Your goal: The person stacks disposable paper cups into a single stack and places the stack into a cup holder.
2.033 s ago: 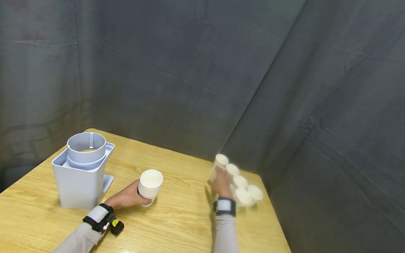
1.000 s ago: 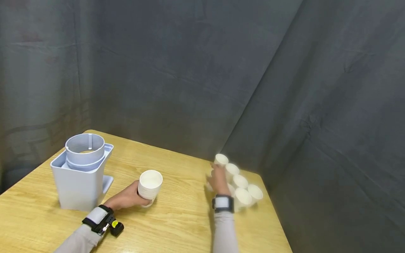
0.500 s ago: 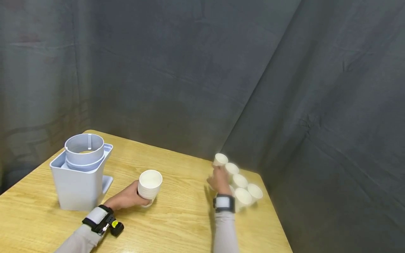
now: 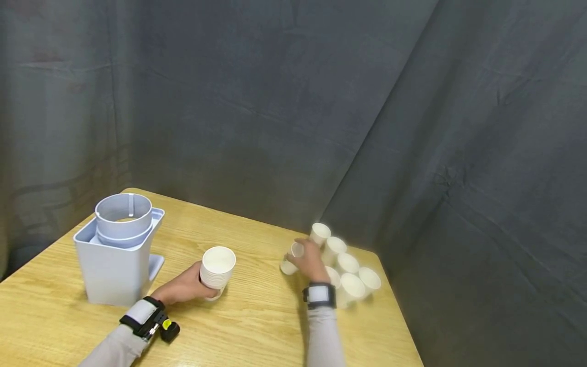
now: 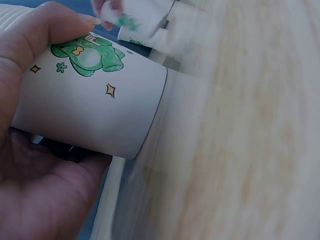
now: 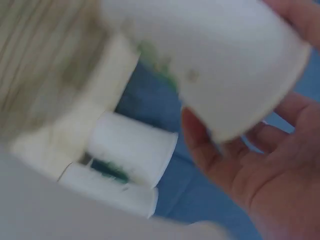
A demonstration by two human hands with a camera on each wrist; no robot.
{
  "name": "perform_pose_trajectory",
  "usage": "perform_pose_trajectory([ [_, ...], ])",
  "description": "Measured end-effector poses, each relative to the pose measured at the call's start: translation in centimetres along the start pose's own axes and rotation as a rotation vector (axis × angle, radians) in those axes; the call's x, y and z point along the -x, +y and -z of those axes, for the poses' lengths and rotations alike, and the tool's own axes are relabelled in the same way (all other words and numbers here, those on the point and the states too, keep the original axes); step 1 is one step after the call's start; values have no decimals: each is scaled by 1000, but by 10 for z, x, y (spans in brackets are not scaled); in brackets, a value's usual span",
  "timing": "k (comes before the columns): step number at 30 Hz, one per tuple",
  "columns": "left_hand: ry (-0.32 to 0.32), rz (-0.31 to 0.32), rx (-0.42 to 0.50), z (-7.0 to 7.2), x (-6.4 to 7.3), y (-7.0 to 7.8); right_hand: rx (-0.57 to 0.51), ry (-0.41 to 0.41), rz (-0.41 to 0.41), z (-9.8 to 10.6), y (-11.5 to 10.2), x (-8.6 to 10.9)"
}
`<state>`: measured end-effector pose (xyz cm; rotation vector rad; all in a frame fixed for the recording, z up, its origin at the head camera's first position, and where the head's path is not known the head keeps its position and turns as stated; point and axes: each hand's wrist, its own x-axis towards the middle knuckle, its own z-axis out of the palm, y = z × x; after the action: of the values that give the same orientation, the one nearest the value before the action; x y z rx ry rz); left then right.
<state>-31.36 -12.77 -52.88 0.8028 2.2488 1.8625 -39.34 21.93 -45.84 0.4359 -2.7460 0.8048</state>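
Observation:
My left hand (image 4: 185, 285) grips a stack of nested white paper cups (image 4: 218, 267) near the middle of the table. In the left wrist view the lowest cup (image 5: 95, 110) shows a green cartoon animal and small stars, with the thumb across the stack. My right hand (image 4: 314, 261) holds a single white paper cup (image 4: 288, 266), tilted, to the left of a cluster of upright paper cups (image 4: 352, 286). The right wrist view has this cup (image 6: 220, 65) blurred, fingers and thumb around its rim end, with two standing cups (image 6: 132, 147) behind.
A pale blue-grey plastic box (image 4: 110, 275) with a round collar (image 4: 124, 224) on top stands on the left of the wooden table (image 4: 257, 326). Dark grey curtains (image 4: 238, 127) hang behind the table and along its right side.
My right hand, earlier among the clustered cups, has shifted left with one cup in its grip, out of the cluster. The left hand and its stack have stayed in place.

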Motion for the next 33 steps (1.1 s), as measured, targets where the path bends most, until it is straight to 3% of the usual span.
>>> perform_pose_trajectory([
  [6, -5, -4, 17, 0, 0, 0, -110, 60, 87, -1, -30, -4],
  [11, -8, -16, 24, 1, 1, 0, -197, 175, 165, -2, -64, -4],
  [16, -4, -21, 8, 0, 0, 0, -318, 263, 327, -4, -100, 4],
  [23, -10, -7, 5, 0, -1, 0, -377, 181, 522, -17, -136, 16],
  [33, -22, -33, 6, 2, -1, -2, -302, -6, 599, -38, -153, 26],
])
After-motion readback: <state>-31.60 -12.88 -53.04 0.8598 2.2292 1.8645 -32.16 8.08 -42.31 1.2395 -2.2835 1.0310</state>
